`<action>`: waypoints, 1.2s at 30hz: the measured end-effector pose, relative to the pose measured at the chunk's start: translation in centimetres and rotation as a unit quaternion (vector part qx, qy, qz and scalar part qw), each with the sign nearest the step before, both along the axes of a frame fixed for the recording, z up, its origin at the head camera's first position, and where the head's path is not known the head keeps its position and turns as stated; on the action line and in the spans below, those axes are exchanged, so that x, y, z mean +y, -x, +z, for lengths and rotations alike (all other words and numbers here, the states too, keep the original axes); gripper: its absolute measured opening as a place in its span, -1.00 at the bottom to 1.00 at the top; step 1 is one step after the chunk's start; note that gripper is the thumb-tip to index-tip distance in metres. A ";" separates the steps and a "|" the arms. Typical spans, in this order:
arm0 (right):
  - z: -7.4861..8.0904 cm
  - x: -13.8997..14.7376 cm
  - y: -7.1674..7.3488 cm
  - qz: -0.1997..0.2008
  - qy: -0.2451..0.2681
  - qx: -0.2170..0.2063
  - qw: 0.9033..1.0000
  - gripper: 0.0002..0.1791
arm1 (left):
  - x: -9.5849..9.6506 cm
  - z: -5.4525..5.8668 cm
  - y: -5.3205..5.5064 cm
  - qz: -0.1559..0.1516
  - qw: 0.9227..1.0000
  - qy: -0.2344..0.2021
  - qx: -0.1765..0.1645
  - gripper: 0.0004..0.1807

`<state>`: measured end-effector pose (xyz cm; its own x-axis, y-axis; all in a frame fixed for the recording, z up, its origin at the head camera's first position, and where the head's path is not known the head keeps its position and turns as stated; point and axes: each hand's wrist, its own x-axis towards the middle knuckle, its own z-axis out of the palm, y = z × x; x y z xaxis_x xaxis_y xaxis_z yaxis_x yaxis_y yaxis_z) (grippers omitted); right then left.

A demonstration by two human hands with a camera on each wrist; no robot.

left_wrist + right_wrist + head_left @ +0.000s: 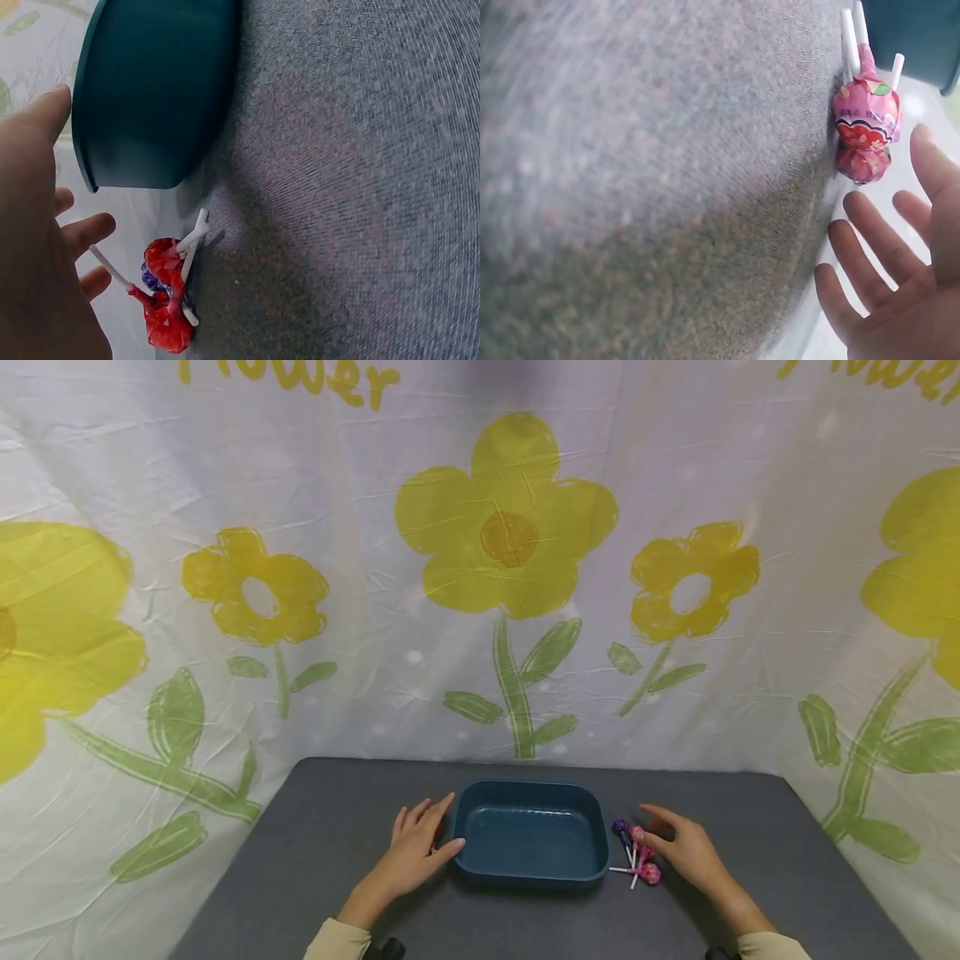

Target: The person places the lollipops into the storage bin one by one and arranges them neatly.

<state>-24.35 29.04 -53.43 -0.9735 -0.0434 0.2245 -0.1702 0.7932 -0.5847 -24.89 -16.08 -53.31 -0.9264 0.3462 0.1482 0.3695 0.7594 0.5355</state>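
Observation:
A dark teal rectangular bin (532, 845) sits on the table with nothing inside. At its left side is my left hand (412, 853), fingers loosely spread and thumb tip at the rim; whether it touches is unclear. Red-wrapped lollipops (168, 328) and a purple one (151, 279) lie beside that hand, mostly covered by it in the head view. To the right of the bin, several pink lollipops (649, 873) and a purple lollipop (621, 827) are bunched together, white sticks crossing. My right hand (688, 850) hovers just right of this bunch, fingers apart and holding nothing.
The dark grey cloth-covered table (360, 793) extends around the bin. Behind it and along both sides hangs a white curtain (360, 610) printed with yellow flowers.

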 end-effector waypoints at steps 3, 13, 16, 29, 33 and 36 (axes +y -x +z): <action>-0.2 0.0 0.1 -0.001 0.004 -0.004 1.000 -0.46 | 0.2 0.0 0.0 -0.002 1.000 0.003 -0.001 -0.19; -0.5 0.0 0.5 0.010 0.012 -0.018 1.000 -0.55 | 0.7 0.1 -0.5 -0.021 1.000 0.003 -0.011 -0.21; -0.7 0.0 0.5 0.008 0.010 -0.017 1.000 -0.57 | 0.8 0.1 -0.6 -0.028 0.999 0.003 -0.021 -0.16; -1.2 -0.1 0.6 -0.003 -0.005 0.001 1.000 -0.69 | 0.8 -0.2 -0.7 -0.047 0.999 0.005 -0.022 -0.09; -1.0 -0.2 0.6 -0.004 -0.006 -0.002 1.000 -0.72 | 0.9 -0.1 -0.6 -0.039 0.998 0.019 -0.035 -0.09; -0.9 -0.3 0.6 -0.003 -0.006 -0.003 1.000 -0.73 | 0.9 -0.1 -0.6 -0.040 0.998 0.019 -0.033 -0.09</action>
<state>-24.96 28.77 -54.29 -0.9751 -0.0396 0.2180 -0.1613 0.8015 -0.5759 -24.25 -15.13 -53.44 -0.9029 0.4236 0.0736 0.3947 0.7488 0.5324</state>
